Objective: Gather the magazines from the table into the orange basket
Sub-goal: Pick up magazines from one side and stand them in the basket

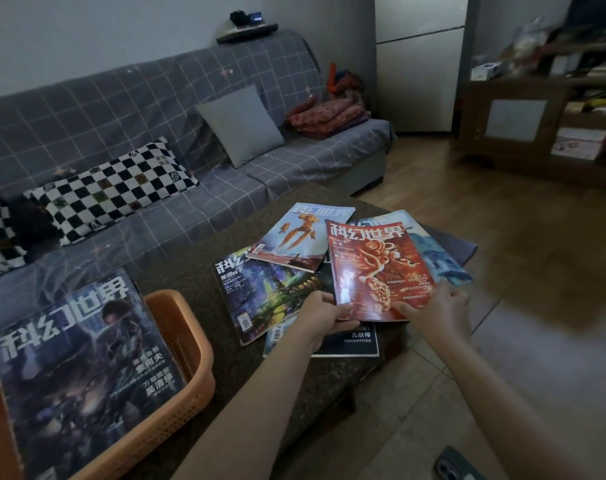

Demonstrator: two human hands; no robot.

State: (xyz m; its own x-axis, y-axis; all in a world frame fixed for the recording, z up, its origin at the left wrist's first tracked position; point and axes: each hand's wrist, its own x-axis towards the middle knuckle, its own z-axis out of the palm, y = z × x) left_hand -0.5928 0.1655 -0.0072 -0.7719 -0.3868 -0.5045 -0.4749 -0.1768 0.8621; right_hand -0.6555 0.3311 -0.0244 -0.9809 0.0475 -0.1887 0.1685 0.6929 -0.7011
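Nearest, at the left end of the table [204,292], the orange basket [187,344] holds a dark magazine [76,368] that lies flat across it, tilted up on the rim, title toward the sofa [156,109], long axis running away from the viewer and overhanging the basket's near and far edges. A phone [457,465] lies on the floor right of the table's near corner. Right of the basket a strip of bare tabletop stays free; past it the loose pile sits at the table's right end. Both hands hold the red magazine [377,268] by its near corners, lifted above the pile: the left hand [324,313] pinches the near-left corner, thumb on the cover, and the right hand [440,311] grips the near-right corner. Its title end points away from the viewer, long axis leaning slightly left. Under it lie a black-backed magazine [350,341], a green-lit one [263,292] toward the basket, an orange-robot cover [298,237] angled toward the far right, and a pale blue one [436,258] reaching past the table's right edge, where a grey mat [462,249] also overhangs. Open floor lies right of the table; the sofa runs close along its far side.
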